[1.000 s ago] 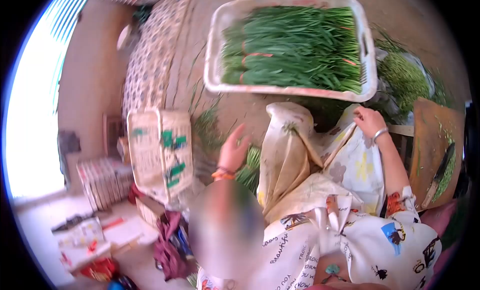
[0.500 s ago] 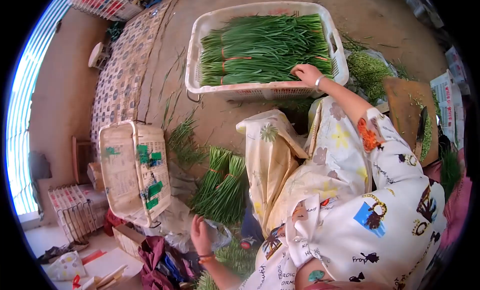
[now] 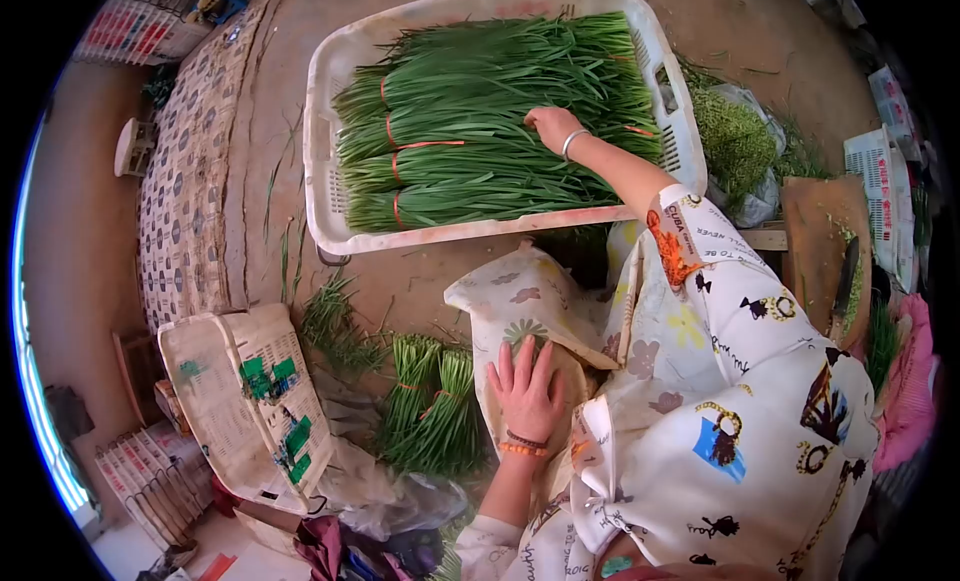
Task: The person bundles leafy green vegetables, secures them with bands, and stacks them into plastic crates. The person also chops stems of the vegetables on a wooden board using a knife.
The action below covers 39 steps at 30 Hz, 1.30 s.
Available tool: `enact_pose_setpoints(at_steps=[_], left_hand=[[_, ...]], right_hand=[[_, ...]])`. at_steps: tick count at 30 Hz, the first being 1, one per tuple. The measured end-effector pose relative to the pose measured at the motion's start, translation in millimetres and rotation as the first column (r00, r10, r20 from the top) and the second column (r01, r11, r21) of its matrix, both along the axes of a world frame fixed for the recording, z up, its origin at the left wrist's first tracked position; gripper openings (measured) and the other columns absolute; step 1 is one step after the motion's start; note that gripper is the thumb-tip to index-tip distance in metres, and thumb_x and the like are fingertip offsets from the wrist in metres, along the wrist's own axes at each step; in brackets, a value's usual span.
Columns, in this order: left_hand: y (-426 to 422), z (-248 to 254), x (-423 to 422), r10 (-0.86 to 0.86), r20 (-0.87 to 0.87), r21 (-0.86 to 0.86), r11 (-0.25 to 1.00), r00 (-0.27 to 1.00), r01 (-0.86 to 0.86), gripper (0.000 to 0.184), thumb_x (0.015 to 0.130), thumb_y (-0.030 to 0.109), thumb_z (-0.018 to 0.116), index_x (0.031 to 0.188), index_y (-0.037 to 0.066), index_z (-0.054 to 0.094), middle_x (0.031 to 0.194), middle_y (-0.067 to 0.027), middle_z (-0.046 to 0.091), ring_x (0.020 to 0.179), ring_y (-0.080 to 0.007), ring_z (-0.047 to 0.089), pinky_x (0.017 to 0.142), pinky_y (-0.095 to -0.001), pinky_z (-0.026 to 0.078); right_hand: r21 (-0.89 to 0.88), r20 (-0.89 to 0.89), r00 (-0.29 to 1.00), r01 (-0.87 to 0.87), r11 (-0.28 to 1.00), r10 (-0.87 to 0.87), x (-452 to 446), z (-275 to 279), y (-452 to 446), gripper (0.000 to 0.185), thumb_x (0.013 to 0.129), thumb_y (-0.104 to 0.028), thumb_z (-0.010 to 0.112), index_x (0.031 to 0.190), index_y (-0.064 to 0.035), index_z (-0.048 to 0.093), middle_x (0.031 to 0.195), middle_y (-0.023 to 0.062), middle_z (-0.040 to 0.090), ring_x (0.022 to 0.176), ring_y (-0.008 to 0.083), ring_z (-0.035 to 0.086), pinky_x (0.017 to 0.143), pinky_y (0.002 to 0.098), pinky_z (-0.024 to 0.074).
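Several bundles of long green stalks (image 3: 470, 111), tied with red bands, lie side by side in a white plastic basket (image 3: 330, 131). My right hand (image 3: 555, 129), with a silver bracelet, rests on the leaves toward the basket's right half. Its fingers are bent down, and whether they grip any leaves is hidden. My left hand (image 3: 527, 389), wearing an orange bracelet, lies with fingers spread on the floral apron (image 3: 660, 341) over my knee and holds nothing. Left of that knee, two tied green bundles (image 3: 430, 411) stand on the floor.
A second white crate (image 3: 225, 401) with green tape leans at the left. Green trimmings (image 3: 735, 146) are heaped on plastic to the right of the basket. Below them is a wooden board (image 3: 825, 241) with a knife (image 3: 845, 281). Loose stalks (image 3: 335, 326) litter the floor.
My right hand has moved from beside my knee, over the basket's near rim, onto the leaves. My left hand has come to the apron. The view has shifted, so the basket appears larger.
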<state>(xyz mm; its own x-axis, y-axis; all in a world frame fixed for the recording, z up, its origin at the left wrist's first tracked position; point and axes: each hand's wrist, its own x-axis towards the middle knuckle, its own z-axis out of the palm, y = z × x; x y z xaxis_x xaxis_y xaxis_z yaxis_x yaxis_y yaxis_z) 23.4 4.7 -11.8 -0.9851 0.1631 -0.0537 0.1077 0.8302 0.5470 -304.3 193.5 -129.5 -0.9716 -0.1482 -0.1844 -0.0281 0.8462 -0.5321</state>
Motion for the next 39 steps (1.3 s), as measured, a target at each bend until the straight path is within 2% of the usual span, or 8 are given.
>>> enact_pose_setpoints(at_steps=[1,7,17,21,29,34,38,39], left_hand=[[0.2,-1.2,-2.4,0.002,-0.003,0.005,1.0,1.0,-0.002,0.04,0.068,0.018,0.058,0.107,0.013,0.051,0.118,-0.0088,0.041,0.115,-0.0353,0.028,0.094,-0.0515,0.017],[-2.9,1.3,-3.0,0.018,-0.002,-0.025,1.0,1.0,-0.018,0.043,0.066,0.019,0.059,0.108,0.016,0.052,0.119,-0.0056,0.042,0.115,-0.032,0.03,0.095,-0.0497,0.017],[1.1,0.8,-4.8,0.036,-0.01,-0.023,0.999,0.999,-0.036,0.041,0.066,0.02,0.059,0.106,0.016,0.054,0.117,-0.0052,0.044,0.115,-0.0321,0.031,0.095,-0.0487,0.018],[3.6,7.0,-8.9,0.015,-0.012,-0.026,1.0,1.0,-0.015,0.037,0.065,0.015,0.057,0.102,0.01,0.054,0.116,-0.0103,0.042,0.114,-0.0359,0.028,0.094,-0.0487,0.021],[3.7,6.2,-8.4,0.013,-0.021,-0.024,1.0,1.0,-0.013,0.037,0.065,0.014,0.057,0.102,0.01,0.054,0.115,-0.0105,0.043,0.114,-0.0363,0.029,0.093,-0.0483,0.021],[2.9,7.2,-7.4,0.01,-0.014,-0.025,1.0,1.0,-0.01,0.037,0.065,0.014,0.058,0.102,0.01,0.054,0.115,-0.0106,0.043,0.114,-0.0367,0.029,0.093,-0.0483,0.022],[2.6,7.1,-7.7,0.009,-0.026,-0.016,1.0,1.0,-0.01,0.037,0.065,0.014,0.058,0.102,0.009,0.054,0.115,-0.0107,0.043,0.114,-0.037,0.029,0.093,-0.0483,0.022],[2.4,7.0,-7.6,0.006,-0.026,-0.02,1.0,1.0,-0.007,0.038,0.065,0.014,0.058,0.102,0.009,0.054,0.115,-0.0108,0.043,0.114,-0.0371,0.029,0.093,-0.0483,0.022]], right_hand=[[0.057,-0.022,0.997,-0.072,0.996,0.074,-4.5,-2.7,1.4,0.022,0.08,-0.01,0.041,0.096,-0.0087,0.056,0.096,0.0114,0.056,0.088,0.0265,0.053,0.076,0.0349,0.0437],[0.017,-0.114,0.989,-0.096,0.995,0.097,-1.0,0.6,1.3,0.022,0.078,-0.014,0.046,0.098,-0.0156,0.055,0.094,0.0072,0.05,0.085,0.0258,0.052,0.074,0.0353,0.0439],[-0.062,-0.147,0.987,-0.073,0.995,0.063,-7.3,-3.2,-3.9,0.019,0.075,-0.016,0.051,0.094,-0.0139,0.05,0.095,0.0058,0.048,0.084,0.0256,0.052,0.07,0.036,0.0451],[0.012,-0.178,0.974,-0.139,0.99,0.139,-8.3,-2.9,-5.9,0.017,0.076,-0.017,0.051,0.09,-0.0117,0.046,0.092,0.0069,0.048,0.083,0.0256,0.052,0.068,0.0361,0.0456],[0.121,-0.216,0.96,-0.154,0.981,0.178,-10.9,-9.3,-8.6,0.013,0.077,-0.017,0.049,0.087,-0.0089,0.047,0.088,0.0094,0.048,0.079,0.0267,0.054,0.064,0.0369,0.0467],[0.245,-0.142,0.972,-0.147,0.958,0.185,-14.3,-4.3,-16.5,0.011,0.079,-0.013,0.044,0.085,-0.0064,0.049,0.089,0.0092,0.049,0.08,0.0263,0.055,0.067,0.0349,0.0474],[0.228,-0.136,0.964,-0.194,0.954,0.229,-14.3,-0.1,-16.0,0.012,0.077,-0.015,0.047,0.083,-0.006,0.052,0.091,0.0087,0.05,0.08,0.0247,0.055,0.068,0.0344,0.0467],[0.098,-0.106,0.988,-0.105,0.99,0.115,-13.6,-1.0,-15.5,0.013,0.076,-0.016,0.049,0.082,-0.0059,0.053,0.09,0.0083,0.052,0.08,0.024,0.055,0.068,0.0341,0.046]])
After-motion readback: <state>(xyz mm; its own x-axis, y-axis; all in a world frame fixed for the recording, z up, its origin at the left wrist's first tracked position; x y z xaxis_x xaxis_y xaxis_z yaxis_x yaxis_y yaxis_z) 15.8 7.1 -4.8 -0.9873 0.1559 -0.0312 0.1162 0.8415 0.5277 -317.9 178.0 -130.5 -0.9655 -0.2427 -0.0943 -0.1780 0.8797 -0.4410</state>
